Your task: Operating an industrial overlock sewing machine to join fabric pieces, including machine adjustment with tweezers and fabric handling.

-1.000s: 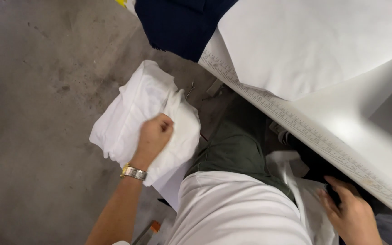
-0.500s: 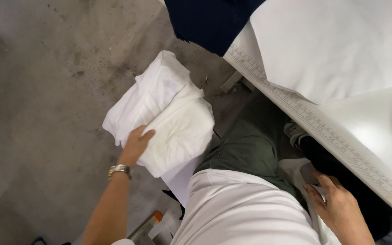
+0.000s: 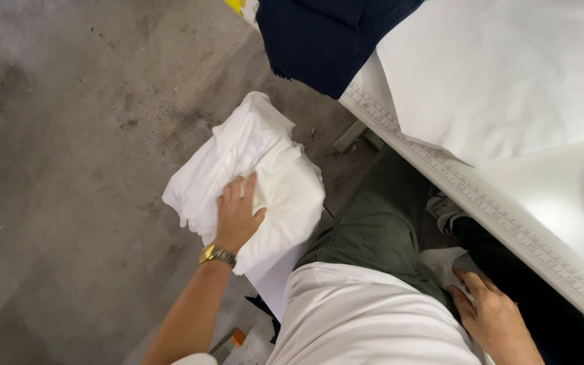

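My left hand (image 3: pixel 236 214), with a gold watch on the wrist, lies flat on a pile of white folded cloth (image 3: pixel 265 162) stacked beside my left leg, fingers spread over its top. My right hand (image 3: pixel 491 316) rests low at my right thigh, under the table edge, touching a piece of white fabric (image 3: pixel 445 265). Whether it grips the fabric is unclear. I wear a white shirt and green trousers (image 3: pixel 373 230).
A white worktable (image 3: pixel 562 203) with a ruler strip along its edge (image 3: pixel 468 196) runs across the right. A large white sheet (image 3: pixel 501 74) and dark navy cloth (image 3: pixel 326 40) lie on it. Grey concrete floor (image 3: pixel 69 169) fills the left. A small orange-tipped object (image 3: pixel 234 339) lies by my seat.
My left hand has moved up onto the top of the white pile, fingers now spread flat. The view has shifted slightly; my right hand stays low by my thigh.
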